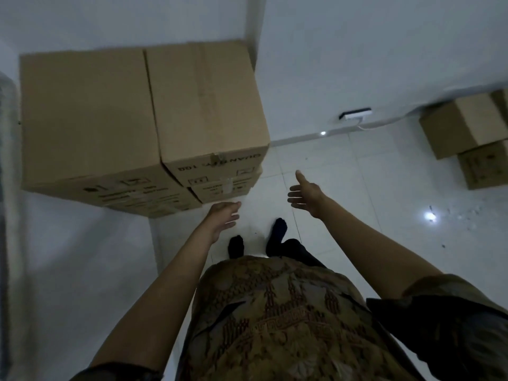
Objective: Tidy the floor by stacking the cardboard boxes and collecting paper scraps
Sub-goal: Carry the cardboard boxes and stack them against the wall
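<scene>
Head view, dim light, looking down past a patterned brown shirt [277,320] and two dark-socked feet [277,235] on a white tiled floor [343,171].

Cardboard boxes: two tall stacks stand side by side in the wall corner, touching each other. Left stack top box [85,114], right stack top box [206,100]. The right top box has tape along its top seam and print on the near face that reads upside down from here: "QUANTITY: 100", with small square handling symbols under it. A lower box [222,188] beneath it shows more print, too blurred to read. The near face of the left stack also carries symbols and lines of text, not legible.

Second group of cardboard boxes [464,125] at the far right against the wall, one sitting on another; print on the lower one is unreadable.

Paper scraps [464,213]: small white bits scattered on the floor at the right, near a bright light reflection, well apart from both hands.

Left hand [224,215]: fingers straight and relaxed, holding nothing, just beside the lower front corner of the right stack; contact cannot be told.

Right hand [303,195]: spread, thumb up, empty, above the floor, apart from the boxes.

A white wall socket [355,113] with a cable sits low on the wall
</scene>
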A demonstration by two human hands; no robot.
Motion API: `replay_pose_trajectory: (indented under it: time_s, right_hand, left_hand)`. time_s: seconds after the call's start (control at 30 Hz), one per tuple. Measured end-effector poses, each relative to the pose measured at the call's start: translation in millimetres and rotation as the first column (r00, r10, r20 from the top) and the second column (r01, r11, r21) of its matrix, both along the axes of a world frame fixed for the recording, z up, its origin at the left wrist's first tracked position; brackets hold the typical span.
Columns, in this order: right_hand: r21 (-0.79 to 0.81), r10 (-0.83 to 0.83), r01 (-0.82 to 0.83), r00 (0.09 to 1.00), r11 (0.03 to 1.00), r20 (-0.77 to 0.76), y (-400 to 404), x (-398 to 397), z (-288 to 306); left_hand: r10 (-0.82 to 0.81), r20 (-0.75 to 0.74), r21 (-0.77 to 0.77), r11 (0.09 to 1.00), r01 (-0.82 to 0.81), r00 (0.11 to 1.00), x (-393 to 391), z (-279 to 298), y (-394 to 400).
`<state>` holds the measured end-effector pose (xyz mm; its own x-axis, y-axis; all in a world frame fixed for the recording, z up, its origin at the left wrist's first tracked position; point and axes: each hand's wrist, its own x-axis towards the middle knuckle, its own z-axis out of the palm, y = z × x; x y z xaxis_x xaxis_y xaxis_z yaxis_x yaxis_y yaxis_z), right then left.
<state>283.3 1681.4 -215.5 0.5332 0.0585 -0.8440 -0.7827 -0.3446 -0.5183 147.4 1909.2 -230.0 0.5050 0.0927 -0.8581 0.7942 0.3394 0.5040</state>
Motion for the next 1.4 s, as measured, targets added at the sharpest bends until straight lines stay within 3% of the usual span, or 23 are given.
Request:
replay_pose_trajectory:
  time_s: [0.5, 0.93, 1.4]
  right_hand:
    - [0.003, -0.267, 0.268, 0.963, 0.963, -0.039, -174, -38, -1]
    - [-0.010, -0.543, 0.543, 0.839, 0.840, 0.029, -357, -39, 0]
    - [0.023, -0.727, 0.728, 0.686, 0.686, -0.014, -429, 6, -13]
  left_hand:
    - [-0.298, 0.042, 0.057, 0.954, 0.295, 0.954, 58, 7, -131]
    - [-0.498, 0.074, 0.116, 0.865, 0.488, 0.864, 111, 25, -311]
    - [-0.659, 0.096, 0.121, 0.751, 0.649, 0.746, 225, 16, -413]
